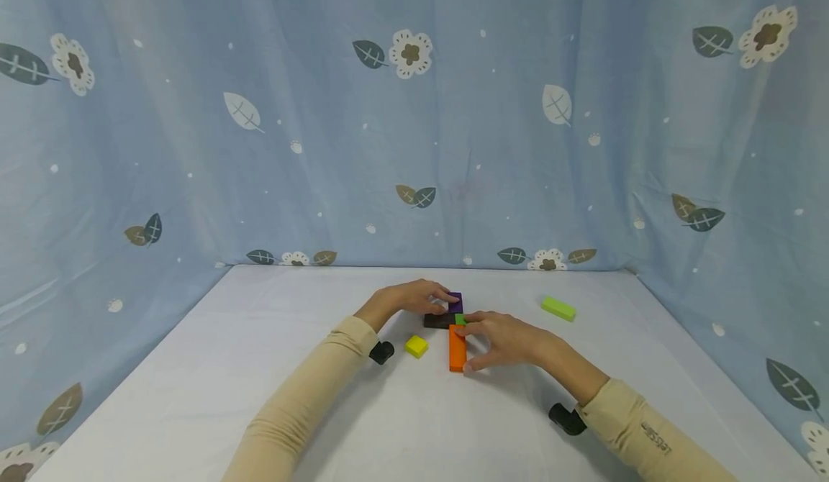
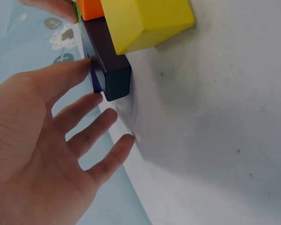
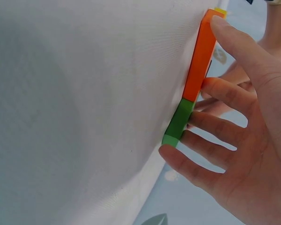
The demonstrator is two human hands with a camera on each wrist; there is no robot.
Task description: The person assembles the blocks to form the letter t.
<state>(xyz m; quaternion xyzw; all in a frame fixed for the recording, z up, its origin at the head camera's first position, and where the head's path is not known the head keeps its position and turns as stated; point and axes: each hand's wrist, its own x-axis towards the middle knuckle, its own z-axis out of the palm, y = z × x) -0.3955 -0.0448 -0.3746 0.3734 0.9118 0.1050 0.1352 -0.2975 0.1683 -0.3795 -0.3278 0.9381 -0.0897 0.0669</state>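
My left hand (image 1: 435, 297) lies flat with straight fingers, and its index fingertip touches a purple block (image 1: 456, 300). In the left wrist view that purple block (image 2: 95, 80) lies behind a dark block (image 2: 110, 65). My right hand (image 1: 471, 339) rests against an orange block (image 1: 457, 349): the thumb is at its near end and spread fingers lie along its side. A small green block (image 1: 460, 319) butts against the orange block's far end and touches the dark block (image 1: 438, 320). In the right wrist view, straight fingers (image 3: 215, 86) press on the orange block (image 3: 199, 61) and the green block (image 3: 178, 121).
A yellow cube (image 1: 417, 345) sits just left of the orange block, close to the left wrist. A lime green block (image 1: 558, 308) lies alone to the right. All stand on a white table (image 1: 259, 367) walled by a blue flowered curtain (image 1: 414, 144).
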